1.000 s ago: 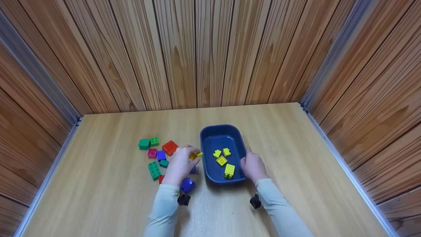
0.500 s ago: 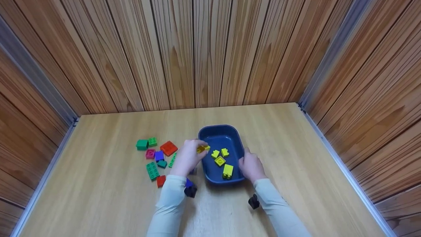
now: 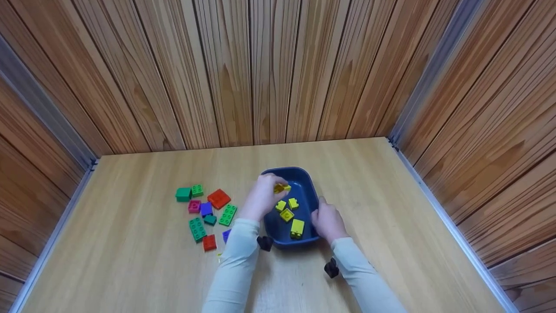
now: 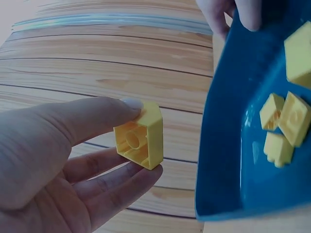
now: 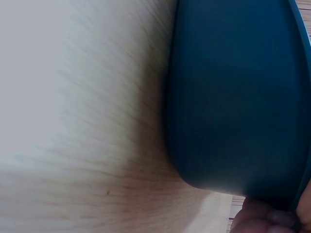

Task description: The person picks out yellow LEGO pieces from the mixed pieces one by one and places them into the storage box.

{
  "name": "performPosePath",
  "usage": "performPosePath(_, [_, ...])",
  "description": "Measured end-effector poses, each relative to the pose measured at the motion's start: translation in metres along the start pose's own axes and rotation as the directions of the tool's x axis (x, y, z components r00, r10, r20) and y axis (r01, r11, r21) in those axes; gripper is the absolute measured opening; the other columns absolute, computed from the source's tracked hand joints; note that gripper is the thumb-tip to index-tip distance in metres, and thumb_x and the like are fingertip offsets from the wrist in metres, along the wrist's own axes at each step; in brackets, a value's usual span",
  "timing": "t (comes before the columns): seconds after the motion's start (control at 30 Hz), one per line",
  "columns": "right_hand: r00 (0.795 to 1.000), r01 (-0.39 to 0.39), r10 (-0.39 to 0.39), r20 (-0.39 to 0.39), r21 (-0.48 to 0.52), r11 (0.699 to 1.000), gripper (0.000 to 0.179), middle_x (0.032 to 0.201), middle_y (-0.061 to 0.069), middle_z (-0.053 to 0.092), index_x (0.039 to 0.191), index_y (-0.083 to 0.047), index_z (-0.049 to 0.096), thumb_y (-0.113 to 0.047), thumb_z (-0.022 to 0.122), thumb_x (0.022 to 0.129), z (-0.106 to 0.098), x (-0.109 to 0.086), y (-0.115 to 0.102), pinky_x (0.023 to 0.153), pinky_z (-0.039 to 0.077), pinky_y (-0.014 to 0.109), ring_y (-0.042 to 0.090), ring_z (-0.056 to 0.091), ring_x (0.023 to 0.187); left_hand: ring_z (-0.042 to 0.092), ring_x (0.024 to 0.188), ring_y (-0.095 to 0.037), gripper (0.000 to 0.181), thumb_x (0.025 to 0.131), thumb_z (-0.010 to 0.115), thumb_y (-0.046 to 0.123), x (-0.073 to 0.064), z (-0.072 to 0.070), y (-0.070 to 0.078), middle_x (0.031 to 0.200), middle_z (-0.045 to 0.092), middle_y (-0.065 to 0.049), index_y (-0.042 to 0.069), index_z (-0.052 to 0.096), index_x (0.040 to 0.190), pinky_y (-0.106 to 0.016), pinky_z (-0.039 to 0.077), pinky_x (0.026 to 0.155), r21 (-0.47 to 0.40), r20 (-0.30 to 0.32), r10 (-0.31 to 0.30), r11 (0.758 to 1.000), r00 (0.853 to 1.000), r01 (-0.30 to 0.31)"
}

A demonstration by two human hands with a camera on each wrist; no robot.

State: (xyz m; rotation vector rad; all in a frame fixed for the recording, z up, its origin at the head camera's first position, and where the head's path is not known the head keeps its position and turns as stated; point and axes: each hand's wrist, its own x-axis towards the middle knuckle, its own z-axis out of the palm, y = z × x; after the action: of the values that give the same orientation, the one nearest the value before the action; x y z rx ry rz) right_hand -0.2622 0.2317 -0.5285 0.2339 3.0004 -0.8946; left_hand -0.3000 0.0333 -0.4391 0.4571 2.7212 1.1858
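Note:
My left hand (image 3: 260,198) pinches a yellow toy brick (image 4: 156,136) between thumb and fingers. In the head view it is over the left far part of a dark blue tray (image 3: 295,244). The left wrist view shows the brick's hollow underside, apart from the tray wall. Several yellow bricks, one of them a larger block (image 3: 297,228), lie on the tray's floor. My right hand (image 3: 329,221) grips the tray's right rim. In the right wrist view the tray's outer wall (image 5: 238,107) fills much of the picture, with curled fingers (image 5: 257,218) at its lower edge.
Left of the tray, several loose bricks lie on the wooden table (image 3: 143,261): green (image 3: 228,214), red (image 3: 219,198), pink (image 3: 194,206) and purple (image 3: 206,209) among them. My left forearm partly hides some. Wood-panelled walls (image 3: 269,78) enclose the table at back and sides.
My left hand has carried the yellow brick rightward from beside the tray to over it, uncovering green and red bricks. The right hand has kept its grip on the rim.

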Motion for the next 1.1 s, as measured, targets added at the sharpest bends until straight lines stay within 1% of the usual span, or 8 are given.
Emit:
performPosePath(0.1, [1.0,0.012,-0.012,-0.017,-0.001,1.0,0.051,0.102,0.022,0.064,0.14,0.007,0.038,-0.012,0.051,0.094,0.001,0.0,0.0,0.072,0.054,0.039,0.023,0.062,0.076,0.054,0.113,-0.021,0.028,0.089,0.069,0.023,0.005,0.004,0.004,0.117,0.063,-0.002,0.014,0.07,0.115,-0.04,0.044,0.1,-0.005,0.0,0.025,1.0,1.0,-0.025])
performPosePath(0.23, [1.0,0.023,-0.023,-0.017,0.007,1.0,0.049,0.094,0.019,0.064,0.139,0.006,0.039,-0.011,0.052,0.094,0.004,-0.001,0.0,0.065,0.054,0.037,0.021,0.062,0.07,0.056,0.113,-0.021,0.027,0.089,0.069,0.021,0.012,0.011,0.007,0.117,0.065,-0.003,0.011,0.07,0.115,-0.04,0.044,0.099,-0.014,0.021,0.063,0.998,0.998,-0.063])
performPosePath(0.33, [1.0,0.03,-0.03,-0.01,0.016,0.999,0.049,0.086,0.015,0.063,0.139,0.006,0.039,-0.011,0.052,0.095,0.007,-0.001,-0.001,0.059,0.053,0.034,0.019,0.06,0.064,0.058,0.112,-0.02,0.027,0.09,0.069,0.019,0.017,0.018,0.008,0.117,0.066,-0.003,0.01,0.069,0.115,-0.039,0.045,0.098,-0.017,0.041,0.072,0.997,0.997,-0.072])
performPosePath(0.57, [1.0,0.03,-0.03,0.005,0.027,0.999,0.048,0.067,0.006,0.056,0.139,0.005,0.039,-0.013,0.051,0.096,0.009,-0.003,-0.002,0.051,0.049,0.03,0.016,0.056,0.055,0.055,0.111,-0.019,0.026,0.089,0.069,0.02,0.026,0.039,0.006,0.12,0.063,-0.002,0.014,0.071,0.114,-0.039,0.047,0.095,-0.009,0.092,0.025,1.0,0.995,-0.024])
performPosePath(0.7, [0.996,0.078,-0.079,-0.052,-0.009,0.997,0.043,0.065,0.008,0.056,0.131,0.007,0.046,-0.01,0.053,0.093,0.009,-0.003,-0.001,0.051,0.049,0.035,0.019,0.057,0.055,0.059,0.098,-0.017,0.022,0.088,0.071,0.017,0.031,0.047,0.005,0.114,0.064,-0.002,0.013,0.072,0.11,-0.034,0.052,0.085,0.008,0.105,0.037,0.999,0.994,-0.038])
performPosePath(0.83, [0.994,0.083,-0.085,-0.073,-0.032,0.996,0.041,0.067,0.008,0.055,0.128,0.006,0.048,-0.01,0.055,0.092,0.007,-0.002,-0.001,0.052,0.049,0.036,0.02,0.055,0.056,0.062,0.086,-0.016,0.02,0.087,0.071,0.015,0.035,0.054,0.005,0.11,0.066,-0.004,0.011,0.073,0.106,-0.031,0.055,0.073,0.022,0.127,0.05,0.998,0.991,-0.053])
performPosePath(0.9, [0.995,0.076,-0.078,-0.064,-0.029,0.997,0.041,0.066,0.007,0.054,0.129,0.007,0.047,-0.01,0.055,0.092,0.006,-0.002,0.0,0.051,0.047,0.035,0.019,0.054,0.055,0.061,0.086,-0.016,0.019,0.087,0.071,0.015,0.036,0.057,0.006,0.11,0.065,-0.004,0.011,0.073,0.106,-0.031,0.055,0.073,0.034,0.139,0.039,0.998,0.99,-0.044])
performPosePath(1.1, [0.995,0.071,-0.073,-0.067,-0.033,0.997,0.043,0.063,0.005,0.052,0.131,0.006,0.046,-0.01,0.056,0.092,0.003,-0.001,0.004,0.048,0.045,0.032,0.017,0.053,0.052,0.06,0.092,-0.018,0.02,0.087,0.071,0.014,0.036,0.065,0.009,0.113,0.062,-0.005,0.012,0.073,0.107,-0.034,0.054,0.08,0.054,0.167,0.0,0.999,0.986,-0.009])
